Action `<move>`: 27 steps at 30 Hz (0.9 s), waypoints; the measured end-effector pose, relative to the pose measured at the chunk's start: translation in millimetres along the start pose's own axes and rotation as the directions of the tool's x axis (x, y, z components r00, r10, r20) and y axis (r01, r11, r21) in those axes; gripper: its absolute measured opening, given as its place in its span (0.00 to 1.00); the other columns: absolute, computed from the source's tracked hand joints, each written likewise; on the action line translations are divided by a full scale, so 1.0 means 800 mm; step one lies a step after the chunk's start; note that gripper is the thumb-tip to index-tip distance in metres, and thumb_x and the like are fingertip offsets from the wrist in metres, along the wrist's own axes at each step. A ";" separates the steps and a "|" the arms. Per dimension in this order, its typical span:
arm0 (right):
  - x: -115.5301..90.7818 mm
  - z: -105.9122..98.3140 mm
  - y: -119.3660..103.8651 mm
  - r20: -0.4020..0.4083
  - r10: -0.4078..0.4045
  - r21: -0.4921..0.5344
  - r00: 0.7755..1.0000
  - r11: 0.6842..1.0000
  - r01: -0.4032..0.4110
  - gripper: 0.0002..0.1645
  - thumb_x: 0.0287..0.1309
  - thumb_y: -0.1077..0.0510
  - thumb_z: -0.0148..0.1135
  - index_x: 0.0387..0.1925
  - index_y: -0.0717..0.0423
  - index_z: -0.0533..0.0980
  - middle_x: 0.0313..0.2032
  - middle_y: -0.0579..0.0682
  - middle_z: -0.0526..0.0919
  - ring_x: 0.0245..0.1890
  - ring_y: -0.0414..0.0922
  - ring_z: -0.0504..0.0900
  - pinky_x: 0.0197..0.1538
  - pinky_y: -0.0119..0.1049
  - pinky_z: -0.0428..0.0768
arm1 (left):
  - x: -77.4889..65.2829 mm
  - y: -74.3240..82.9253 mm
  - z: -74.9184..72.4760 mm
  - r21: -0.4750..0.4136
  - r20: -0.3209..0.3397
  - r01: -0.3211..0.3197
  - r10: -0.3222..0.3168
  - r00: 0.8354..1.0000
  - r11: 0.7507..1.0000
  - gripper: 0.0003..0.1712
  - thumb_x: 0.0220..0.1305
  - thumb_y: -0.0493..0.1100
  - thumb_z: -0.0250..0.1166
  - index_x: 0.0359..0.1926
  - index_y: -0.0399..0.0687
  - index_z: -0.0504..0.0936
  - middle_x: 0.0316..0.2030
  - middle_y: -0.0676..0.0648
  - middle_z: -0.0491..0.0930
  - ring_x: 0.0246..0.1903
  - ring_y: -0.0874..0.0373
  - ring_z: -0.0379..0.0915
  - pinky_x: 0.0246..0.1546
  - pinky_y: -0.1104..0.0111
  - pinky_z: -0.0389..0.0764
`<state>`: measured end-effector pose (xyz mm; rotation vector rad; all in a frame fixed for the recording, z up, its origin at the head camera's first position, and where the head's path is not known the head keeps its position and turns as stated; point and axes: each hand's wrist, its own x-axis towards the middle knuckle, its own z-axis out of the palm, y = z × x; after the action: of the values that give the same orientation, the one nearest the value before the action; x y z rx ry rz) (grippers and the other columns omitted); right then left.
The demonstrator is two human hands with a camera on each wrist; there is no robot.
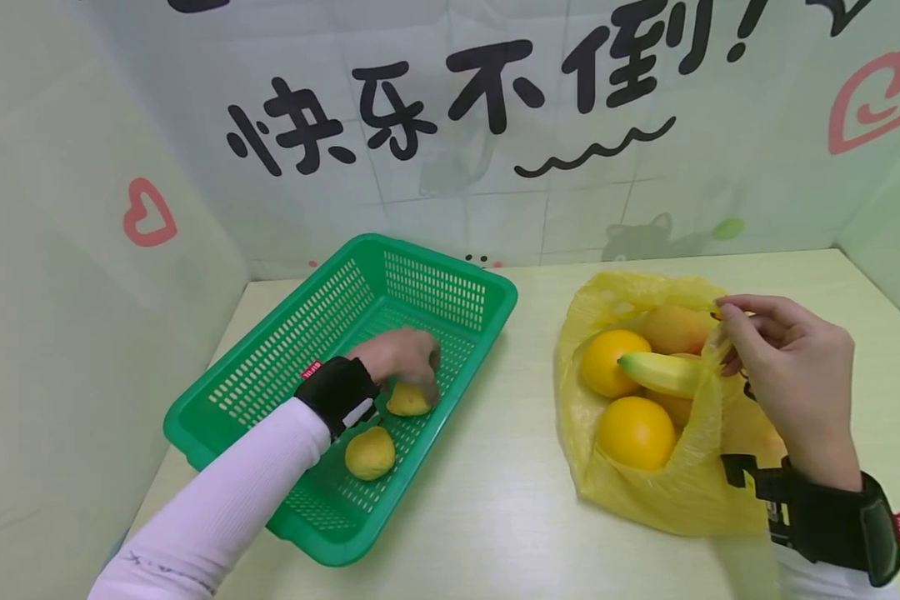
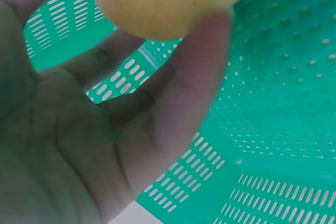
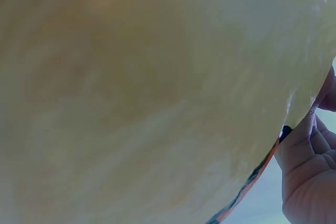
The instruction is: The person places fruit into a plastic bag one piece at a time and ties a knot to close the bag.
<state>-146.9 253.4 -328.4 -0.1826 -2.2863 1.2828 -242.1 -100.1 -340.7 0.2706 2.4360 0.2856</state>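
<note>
left hand [image 1: 399,360] curls down round yellow fruit [image 1: 407,402] while right hand [image 1: 802,375] pinches yellow bag [image 1: 660,504].

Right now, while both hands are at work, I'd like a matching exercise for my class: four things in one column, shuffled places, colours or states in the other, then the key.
Things
1. Left hand
2. Right hand
3. Banana
4. Basket

Descriptions
A. Green, with slotted walls
B. Lying inside the yellow bag
C. Reaching into the basket
D. Pinching the edge of the yellow bag

Right pairs: 1-C, 2-D, 3-B, 4-A
</note>
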 end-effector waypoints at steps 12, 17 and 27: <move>0.000 -0.002 0.001 -0.003 -0.015 0.007 1.000 1.000 0.015 0.10 0.63 0.60 0.63 0.42 0.64 0.82 0.18 0.28 0.79 0.13 0.32 0.75 0.23 0.19 0.75 | -0.005 -0.007 0.011 -0.070 -0.018 -0.048 0.047 0.999 0.996 0.14 0.54 0.42 0.75 0.40 0.41 0.83 0.37 0.44 0.79 0.35 0.52 0.78 0.27 0.67 0.85; -0.001 -0.003 0.001 -0.004 -0.008 0.000 1.000 1.000 0.008 0.11 0.63 0.60 0.63 0.43 0.64 0.81 0.18 0.27 0.79 0.14 0.32 0.75 0.23 0.19 0.75 | -0.007 -0.008 0.010 -0.086 -0.018 -0.049 0.047 0.999 0.995 0.12 0.55 0.43 0.75 0.35 0.43 0.81 0.36 0.45 0.78 0.34 0.54 0.77 0.27 0.67 0.84; -0.001 -0.002 0.001 0.007 -0.027 0.012 1.000 1.000 0.027 0.10 0.63 0.60 0.63 0.41 0.63 0.82 0.17 0.28 0.79 0.13 0.32 0.75 0.22 0.20 0.74 | -0.010 -0.005 0.011 -0.014 0.016 -0.077 0.077 0.997 0.997 0.13 0.58 0.43 0.72 0.42 0.44 0.81 0.38 0.46 0.78 0.34 0.54 0.75 0.32 0.66 0.83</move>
<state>-146.1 254.9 -329.0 -0.1430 -2.2789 1.2851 -231.0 -105.1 -343.5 0.3602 2.4103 0.3320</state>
